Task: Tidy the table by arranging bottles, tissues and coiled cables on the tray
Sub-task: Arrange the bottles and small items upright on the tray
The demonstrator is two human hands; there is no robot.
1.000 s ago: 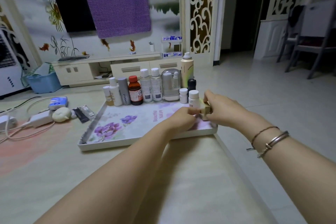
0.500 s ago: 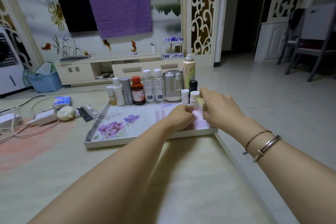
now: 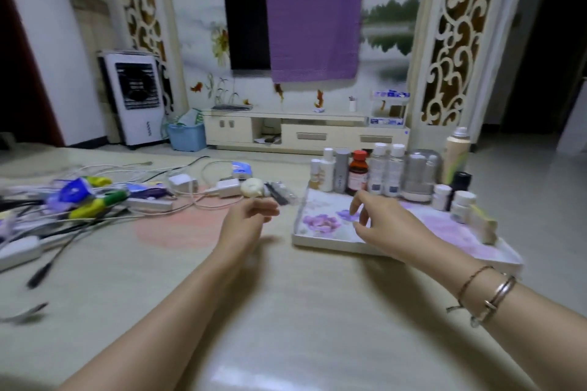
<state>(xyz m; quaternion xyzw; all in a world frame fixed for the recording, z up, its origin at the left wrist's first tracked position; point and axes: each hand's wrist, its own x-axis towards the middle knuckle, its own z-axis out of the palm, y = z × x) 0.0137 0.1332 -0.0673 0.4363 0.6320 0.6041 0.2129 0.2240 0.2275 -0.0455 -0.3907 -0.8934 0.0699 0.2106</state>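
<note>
A white tray (image 3: 320,240) with purple flower print lies on the table at the right. Several bottles (image 3: 357,172) stand in a row along its far edge, with small white jars (image 3: 463,204) and a pale yellow box (image 3: 484,225) at its right end. My right hand (image 3: 379,221) hovers over the tray's left part, fingers loosely spread, holding nothing. Just left of the tray, my left hand (image 3: 246,221) hangs above the table with relaxed fingers, empty. A tangle of cables (image 3: 104,200), white chargers (image 3: 227,187) and blue tissue packs (image 3: 242,169) lies to the left.
A white power strip (image 3: 19,252) and a dark plug (image 3: 38,274) lie near the table's left edge. A round cream object (image 3: 252,187) and dark sachets (image 3: 279,192) sit between the chargers and the tray. Bare tabletop stretches in front of my arms.
Both hands let go of the pale yellow box, now at the tray's right end, and moved left. My view turned left, bringing the cable pile into sight.
</note>
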